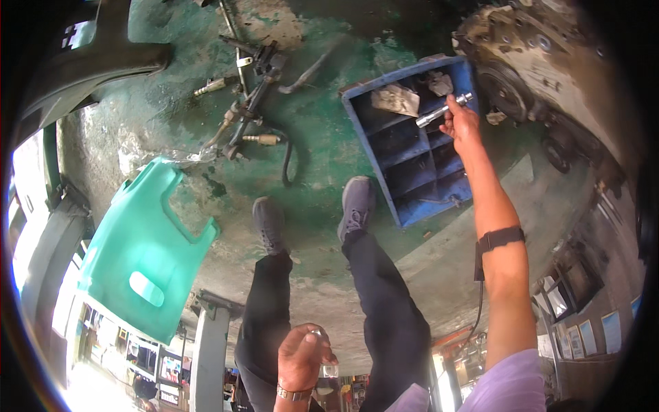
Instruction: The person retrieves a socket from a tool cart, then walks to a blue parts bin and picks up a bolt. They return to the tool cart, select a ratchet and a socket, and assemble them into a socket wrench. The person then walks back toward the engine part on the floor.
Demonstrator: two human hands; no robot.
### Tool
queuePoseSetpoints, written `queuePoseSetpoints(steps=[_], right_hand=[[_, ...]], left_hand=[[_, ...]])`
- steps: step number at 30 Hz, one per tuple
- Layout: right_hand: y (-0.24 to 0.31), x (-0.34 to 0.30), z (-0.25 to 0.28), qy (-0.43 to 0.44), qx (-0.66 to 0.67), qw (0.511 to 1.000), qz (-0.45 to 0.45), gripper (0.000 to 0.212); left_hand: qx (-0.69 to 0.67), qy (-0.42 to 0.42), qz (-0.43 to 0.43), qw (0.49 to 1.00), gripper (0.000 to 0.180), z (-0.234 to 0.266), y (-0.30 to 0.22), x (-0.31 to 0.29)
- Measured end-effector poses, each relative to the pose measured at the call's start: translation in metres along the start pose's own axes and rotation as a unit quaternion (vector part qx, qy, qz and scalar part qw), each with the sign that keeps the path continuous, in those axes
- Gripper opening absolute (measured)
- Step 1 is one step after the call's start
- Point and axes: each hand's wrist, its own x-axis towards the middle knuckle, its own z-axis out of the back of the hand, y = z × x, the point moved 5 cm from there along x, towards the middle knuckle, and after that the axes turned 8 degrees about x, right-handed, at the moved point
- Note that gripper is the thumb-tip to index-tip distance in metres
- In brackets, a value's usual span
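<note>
My right hand (463, 129) reaches out over a blue compartment tray (377, 154) on the floor. Its fingers grip a chrome socket extension bar (430, 119), which lies at a slant above the tray's far compartments. Crumpled pale wrapping (397, 99) and a second greyish lump (439, 83) rest in those compartments. Close to my body, above my dark trousers, my left hand (301, 358) is curled closed. A small shiny bit (316, 332) shows at its fingertips, too little to name.
A green plastic stool (147, 240) lies tipped over on the left. Greasy hoses and metal parts (255, 96) are scattered on the floor ahead. A large dirty engine block (535, 48) with pulleys stands beyond the tray at right. My shoes (356, 206) are planted near the tray.
</note>
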Motion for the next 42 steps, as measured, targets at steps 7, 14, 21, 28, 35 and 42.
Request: queuePoseSetpoints(steps=[7, 14, 21, 28, 35, 42], right_hand=[[-0.02, 0.035, -0.029, -0.019, -0.074, 0.997, -0.007, 0.025], [-0.022, -0.019, -0.021, 0.051, -0.081, 0.994, 0.054, 0.011], [-0.049, -0.139, 0.024, 0.078, -0.243, 0.96, 0.114, 0.026], [-0.096, -0.252, 0.069, 0.112, -0.193, 0.975, -0.016, 0.016], [-0.074, -0.369, 0.118, 0.097, -0.164, 0.982, -0.016, 0.021], [-0.056, -0.454, 0.179, 0.041, -0.104, 0.994, -0.008, 0.022]], left_hand=[[-0.015, -0.016, 0.008, 1.0, 0.02, 0.002, 0.003, 0.015], [-0.001, 0.014, 0.007, 1.0, 0.02, -0.011, 0.003, -0.008], [0.064, 0.035, -0.022, 0.997, 0.017, -0.022, -0.009, -0.058], [0.12, 0.046, -0.086, 0.988, 0.018, -0.001, -0.014, -0.097], [0.141, 0.075, -0.137, 0.978, 0.016, 0.033, -0.04, -0.133], [0.235, -0.011, -0.202, 0.951, 0.016, 0.113, -0.091, -0.169]])
